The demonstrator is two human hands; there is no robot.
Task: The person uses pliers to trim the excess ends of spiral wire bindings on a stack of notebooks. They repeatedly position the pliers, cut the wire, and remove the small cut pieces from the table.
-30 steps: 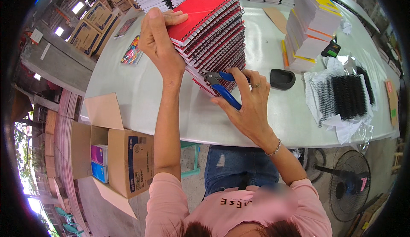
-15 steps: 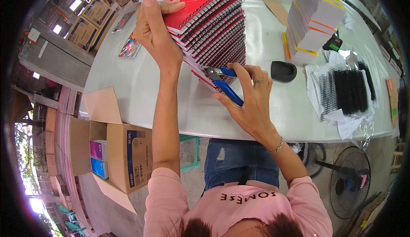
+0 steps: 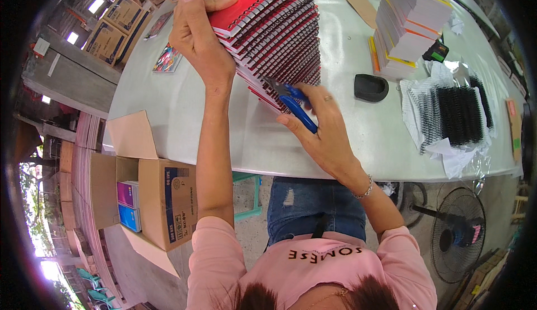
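- On the pale desk (image 3: 184, 109), in the head view, a slanting stack of red spiral notebooks (image 3: 274, 30) lies near the middle, its black wire spines facing the person.
- The left hand (image 3: 198, 36) rests on the stack's top left edge, fingers (image 3: 221, 0) curled over the topmost red cover and gripping it.
- The right hand (image 3: 321, 125) is closed around blue-handled pliers (image 3: 293, 106); the tool's metal tip touches the wire spine at the lower end of the stack.
- A small black oval object (image 3: 371, 87) sits on the desk just right of the right hand.
- Further right, a bundle of loose black wire coils (image 3: 456, 114) lies on crumpled clear wrapping.
- Behind these stand piles of white-edged book blocks (image 3: 411, 22) with orange and yellow covers.
- A colourful flat card (image 3: 168, 58) lies on the desk's far left part.
- Below the desk's left edge, an open cardboard box (image 3: 162, 198) on the floor holds purple and blue packs.
- A floor fan (image 3: 458, 234) stands at lower right, below the desk.
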